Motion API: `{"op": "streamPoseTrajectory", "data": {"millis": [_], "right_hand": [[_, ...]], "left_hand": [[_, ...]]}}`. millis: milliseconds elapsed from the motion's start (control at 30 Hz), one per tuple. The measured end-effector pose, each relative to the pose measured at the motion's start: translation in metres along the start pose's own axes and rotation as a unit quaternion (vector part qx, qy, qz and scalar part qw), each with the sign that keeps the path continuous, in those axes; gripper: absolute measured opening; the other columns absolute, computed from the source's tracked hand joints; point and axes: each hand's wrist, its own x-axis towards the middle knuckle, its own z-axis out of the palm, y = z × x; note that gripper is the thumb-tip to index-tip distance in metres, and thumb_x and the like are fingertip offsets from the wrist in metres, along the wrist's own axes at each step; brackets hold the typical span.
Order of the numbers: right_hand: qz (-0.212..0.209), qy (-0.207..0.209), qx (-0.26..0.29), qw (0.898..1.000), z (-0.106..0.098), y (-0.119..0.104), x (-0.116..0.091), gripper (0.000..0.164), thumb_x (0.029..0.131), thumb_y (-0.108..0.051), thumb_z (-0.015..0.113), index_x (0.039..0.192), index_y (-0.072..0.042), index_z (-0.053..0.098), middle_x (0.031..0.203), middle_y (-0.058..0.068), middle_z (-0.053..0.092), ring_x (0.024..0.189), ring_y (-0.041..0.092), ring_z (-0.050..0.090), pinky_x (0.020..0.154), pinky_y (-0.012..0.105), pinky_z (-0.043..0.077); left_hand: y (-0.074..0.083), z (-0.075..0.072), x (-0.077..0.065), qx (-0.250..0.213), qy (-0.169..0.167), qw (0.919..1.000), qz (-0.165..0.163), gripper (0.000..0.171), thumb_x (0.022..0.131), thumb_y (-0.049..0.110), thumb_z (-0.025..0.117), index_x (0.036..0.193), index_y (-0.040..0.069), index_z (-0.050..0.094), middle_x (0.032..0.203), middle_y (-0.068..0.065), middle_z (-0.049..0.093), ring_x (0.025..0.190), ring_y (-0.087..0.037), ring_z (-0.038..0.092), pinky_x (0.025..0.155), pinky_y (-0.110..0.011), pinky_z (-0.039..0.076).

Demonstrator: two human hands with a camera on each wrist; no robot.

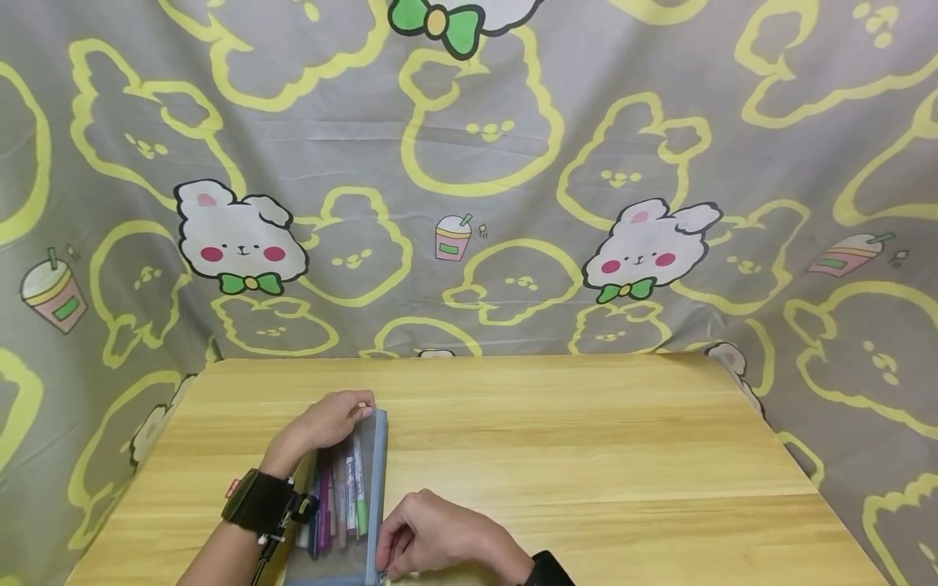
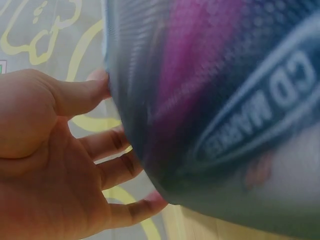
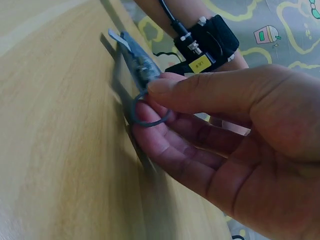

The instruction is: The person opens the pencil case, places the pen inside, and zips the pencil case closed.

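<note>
A see-through mesh pencil pouch (image 1: 340, 566) with blue edging (image 1: 377, 480) lies lengthwise on the left part of the table. Several markers (image 1: 340, 496), purple, green-tipped and others, show through its mesh. At the pouch's far end my left hand (image 1: 333, 419) pinches the edge, thumb on one side and fingers on the other; up close, the mesh (image 2: 150, 110) shows a dark marker lettered "CD MARKER". My right hand (image 1: 436, 537) is at the near end of the edging. Between thumb and fingers it pinches a zipper pull with a thin ring (image 3: 150, 124).
The wood-grain table (image 1: 586, 464) stretches away to the right of the pouch. A grey curtain (image 1: 506, 268) with yellow outlines and cartoon rabbits hangs behind and along both sides. A camera strap (image 1: 260, 500) with a cable is on the left wrist.
</note>
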Motion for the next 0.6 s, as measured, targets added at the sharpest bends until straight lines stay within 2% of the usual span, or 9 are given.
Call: {"op": "streamPoseTrajectory", "data": {"millis": [100, 167, 200, 267, 367, 433, 467, 600], "right_hand": [[0.003, -0.005, 0.015, 1.0, -0.004, 0.001, -0.002, 0.007, 0.087, 0.005, 0.078, 0.086, -0.002, 0.077, 0.076, -0.011, 0.071, 0.068, -0.008, 0.062, 0.066, 0.015, 0.056], [0.005, -0.005, 0.03, 1.0, -0.009, 0.001, -0.006, 0.006, 0.089, 0.006, 0.075, 0.089, 0.0, 0.078, 0.079, -0.008, 0.073, 0.07, -0.006, 0.064, 0.068, 0.016, 0.056], [0.001, 0.0, 0.017, 1.0, -0.012, 0.001, -0.007, 0.006, 0.09, 0.004, 0.075, 0.091, -0.001, 0.078, 0.08, -0.008, 0.073, 0.072, -0.007, 0.065, 0.07, 0.016, 0.056], [-0.007, 0.022, -0.006, 1.0, -0.019, 0.001, -0.012, 0.007, 0.092, 0.002, 0.073, 0.096, -0.002, 0.078, 0.086, -0.007, 0.075, 0.077, -0.005, 0.066, 0.074, 0.016, 0.056], [-0.004, 0.097, -0.061, 0.993, -0.031, 0.003, -0.022, 0.014, 0.095, -0.005, 0.072, 0.109, -0.004, 0.075, 0.1, -0.002, 0.075, 0.09, 0.0, 0.068, 0.083, 0.019, 0.056], [0.016, 0.165, -0.108, 0.98, -0.041, 0.005, -0.031, 0.027, 0.097, -0.011, 0.07, 0.123, -0.006, 0.071, 0.116, 0.001, 0.073, 0.104, 0.008, 0.068, 0.094, 0.026, 0.054], [0.025, 0.199, -0.135, 0.97, -0.047, 0.007, -0.035, 0.034, 0.098, -0.012, 0.069, 0.131, -0.006, 0.066, 0.123, 0.004, 0.071, 0.11, 0.013, 0.067, 0.098, 0.03, 0.054], [0.057, 0.305, -0.262, 0.914, -0.073, 0.015, -0.052, 0.06, 0.1, -0.022, 0.066, 0.155, -0.014, 0.044, 0.149, 0.009, 0.054, 0.135, 0.026, 0.053, 0.112, 0.043, 0.043]], "left_hand": [[0.001, -0.001, -0.002, -0.004, 0.002, 1.0, 0.005, 0.02, 0.107, 0.005, 0.051, 0.106, 0.008, 0.071, 0.098, -0.004, 0.069, 0.09, -0.02, 0.062, 0.081, -0.041, 0.052], [0.002, -0.002, -0.005, -0.008, 0.003, 0.9999, 0.008, 0.023, 0.107, 0.005, 0.05, 0.114, 0.005, 0.072, 0.11, -0.01, 0.071, 0.103, -0.029, 0.066, 0.09, -0.049, 0.052], [0.003, -0.003, -0.008, -0.01, 0.003, 0.9999, 0.009, 0.025, 0.107, 0.005, 0.049, 0.117, 0.004, 0.072, 0.115, -0.012, 0.071, 0.109, -0.033, 0.065, 0.093, -0.052, 0.052], [0.005, -0.004, -0.014, -0.012, 0.008, 0.9999, 0.007, 0.026, 0.108, 0.007, 0.049, 0.123, 0.001, 0.07, 0.121, -0.016, 0.069, 0.117, -0.039, 0.063, 0.098, -0.057, 0.049], [0.007, -0.008, -0.022, -0.008, 0.026, 0.9996, 0.003, 0.031, 0.109, 0.012, 0.048, 0.131, -0.002, 0.065, 0.13, -0.023, 0.065, 0.124, -0.046, 0.057, 0.103, -0.062, 0.045], [0.008, -0.011, -0.028, -0.001, 0.046, 0.9989, -0.005, 0.036, 0.111, 0.018, 0.046, 0.137, -0.002, 0.061, 0.136, -0.026, 0.06, 0.128, -0.048, 0.054, 0.106, -0.064, 0.041], [0.008, -0.012, -0.03, 0.006, 0.056, 0.9984, -0.006, 0.039, 0.111, 0.02, 0.045, 0.14, -0.002, 0.058, 0.139, -0.027, 0.058, 0.13, -0.049, 0.051, 0.107, -0.065, 0.039], [0.008, -0.016, -0.039, 0.054, 0.094, 0.9937, -0.028, 0.048, 0.113, 0.029, 0.039, 0.151, 0.001, 0.048, 0.15, -0.031, 0.045, 0.136, -0.053, 0.043, 0.109, -0.071, 0.033]]}}
